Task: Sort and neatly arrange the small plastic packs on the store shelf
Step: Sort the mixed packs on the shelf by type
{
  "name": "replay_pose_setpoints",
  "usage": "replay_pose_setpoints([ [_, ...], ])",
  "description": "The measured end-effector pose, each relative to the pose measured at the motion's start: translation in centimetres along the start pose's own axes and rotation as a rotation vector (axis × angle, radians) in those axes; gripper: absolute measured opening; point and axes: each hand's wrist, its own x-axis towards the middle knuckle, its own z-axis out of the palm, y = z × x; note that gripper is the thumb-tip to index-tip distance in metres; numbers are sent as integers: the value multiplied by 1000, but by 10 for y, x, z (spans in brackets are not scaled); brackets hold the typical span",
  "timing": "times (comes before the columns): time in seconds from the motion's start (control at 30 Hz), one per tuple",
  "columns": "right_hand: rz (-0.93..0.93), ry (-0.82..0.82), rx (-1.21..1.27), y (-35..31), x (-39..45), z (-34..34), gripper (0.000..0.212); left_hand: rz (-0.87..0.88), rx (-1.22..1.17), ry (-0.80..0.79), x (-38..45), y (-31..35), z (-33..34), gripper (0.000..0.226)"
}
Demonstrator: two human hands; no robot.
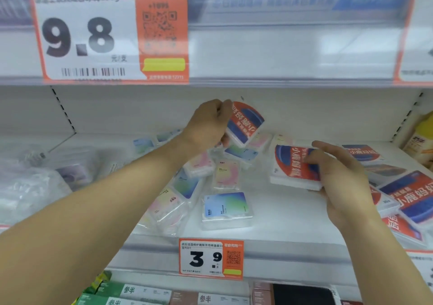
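Hands both occupied at the white shelf (281, 215). Left hand (208, 124) raised above the shelf floor, fingers curled round the edge of a red-and-blue pack (247, 123), which is held tilted in the air, printing upside down. Right hand (339, 175) lower and further right, gripping a second red-and-blue pack (294, 166): thumb across its printed face, fingers under the far edge. This pack appears to be white and thick at the side, possibly two stacked; cannot tell.

Pastel packs (226, 207) lie scattered on the shelf between and below the hands, clear cases with pink, blue and green gradient labels, at mixed angles, several overlapping. One lies flat and apart near the front edge; the others cluster toward the left arm.

More red-and-blue packs (412, 197) piled loosely at the right end of the shelf, just beside the right hand, overlapping and skewed.

Clear bags (35, 180) at far left, blurred.

Price tag "3.9" (210, 259) on the shelf's front rail. Larger tag "9.8" (89, 32) on the rail above.
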Motion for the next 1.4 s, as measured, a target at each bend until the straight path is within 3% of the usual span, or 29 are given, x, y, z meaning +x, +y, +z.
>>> replay_pose_setpoints([
  [0.13, 30, -16, -82, -17, -12, -20, 15, -134, -237, -147, -47, 14, 10, 51],
  [0.27, -36, 78, -164, -41, -17, -72, 17, -257, -551, -387, -77, 30, 36, 20],
  [0.3, -69, 141, -139, -46, -17, -86, 18, -258, -580, -407, -80, 32, 48, 18],
  [0.4, -135, 275, -78, -48, -17, -120, 27, -261, -636, -382, -81, 41, 90, 40],
  [0.5, -160, 243, -35, -34, -11, -142, 49, -288, -727, -309, -81, 57, 134, 52],
  [0.57, -194, 210, -179, -26, -6, -152, 73, -194, -539, -211, -80, 64, 162, 52],
  [0.63, -270, 206, -400, -22, -2, -156, 82, -24, -199, -131, -77, 65, 184, 50],
  [0.7, -350, 201, -636, -18, 2, -157, 69, 20, -37, -156, -74, 64, 197, 57],
  [0.8, -340, 191, -892, -9, 6, -154, 39, -53, 204, -390, -72, 66, 214, 69],
  [0.9, -284, 228, -866, -6, 9, -151, 39, -92, 244, -472, -76, 73, 216, 66],
  [1.0, -359, 329, -843, -8, 14, -150, 33, -100, 207, -480, -79, 82, 202, 62],
  [1.07, -446, 370, -809, -13, 12, -145, 32, -53, 228, -419, -82, 83, 179, 59],
  [1.17, -536, 376, -657, -18, 6, -120, 21, 151, 354, -236, -87, 68, 126, 39],
  [1.27, -681, 227, -571, -14, -6, -66, 19, 239, 439, -69, -90, 41, 61, 33],
  [1.33, -685, 34, -531, -8, -15, -25, 21, 229, 541, -17, -89, 19, 22, 51],
  [1.4, -598, -223, -555, -4, -23, 13, 27, 111, 690, -47, -92, -7, -8, 66],
])
